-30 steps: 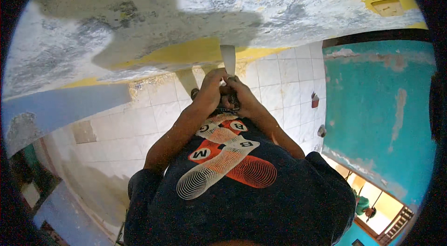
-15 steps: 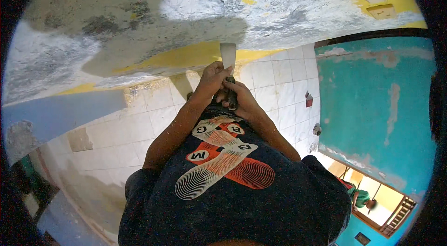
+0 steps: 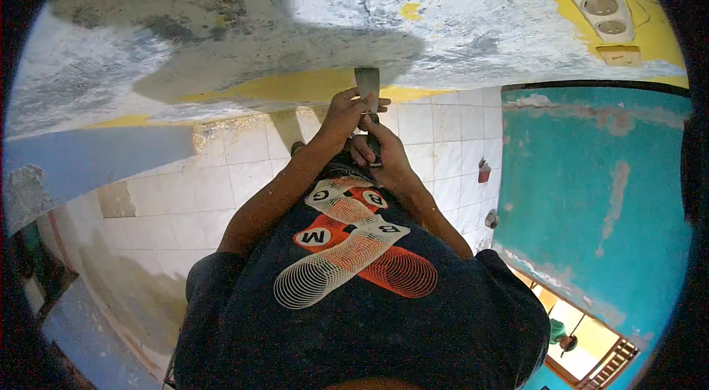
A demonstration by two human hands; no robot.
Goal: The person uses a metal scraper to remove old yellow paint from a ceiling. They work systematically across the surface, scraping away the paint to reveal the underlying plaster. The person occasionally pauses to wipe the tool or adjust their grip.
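Note:
A putty knife (image 3: 366,83) with a broad, flat metal blade and a dark handle is held in front of my torso, blade toward the wall. My right hand (image 3: 390,153) is wrapped around the handle. My left hand (image 3: 342,118) pinches the lower part of the blade, with its thumb on the near face and fingertips showing past the right edge. Beyond the blade is the wall (image 3: 473,28), its patchy white and grey surface scraped, with a yellow painted strip (image 3: 295,85) low down. Whether the blade touches the wall I cannot tell.
White floor tiles (image 3: 244,183) lie below. A white socket strip (image 3: 600,4) is mounted at the upper right. To the right stands a peeling turquoise wall (image 3: 561,168); a small red object (image 3: 484,172) lies near it. Another person (image 3: 565,340) shows in a doorway at lower right.
My left hand has shifted farther onto the blade, and its fingertips now show past the right edge. My right hand still holds the handle. The view has tilted slightly.

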